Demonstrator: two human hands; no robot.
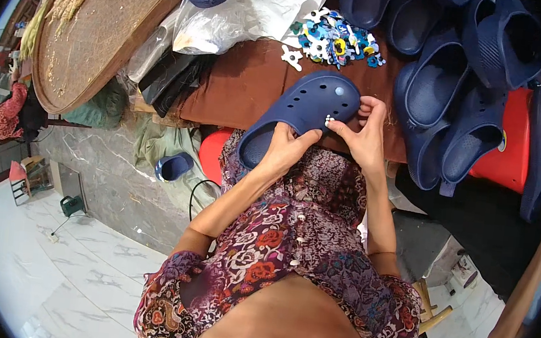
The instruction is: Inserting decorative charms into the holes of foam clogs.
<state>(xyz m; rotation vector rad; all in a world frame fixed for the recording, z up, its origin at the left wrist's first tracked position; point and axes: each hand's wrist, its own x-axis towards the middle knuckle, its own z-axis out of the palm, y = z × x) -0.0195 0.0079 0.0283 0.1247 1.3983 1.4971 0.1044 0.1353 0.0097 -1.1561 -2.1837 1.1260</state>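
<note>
A dark blue clog (309, 101) rests at the near edge of the brown-covered table, its toe pointing up and to the right. My left hand (284, 149) grips it, fingers tucked into the foot opening and thumb on the upper. With my right hand (366, 136) I press the thumb against a small white charm (329, 120) on the clog's side, my other fingers curled around the toe. A pale blue round charm (339, 91) sits near the toe. Just beyond lies a heap of blue, white and yellow charms (341, 40), with one white charm (291, 57) apart from it.
Several dark blue clogs (436, 81) are piled at the right, by a red plastic container (514, 143). A round woven tray (100, 38) and clear plastic bags (212, 26) lie at the left. Another person's arm (520, 310) shows at the right edge.
</note>
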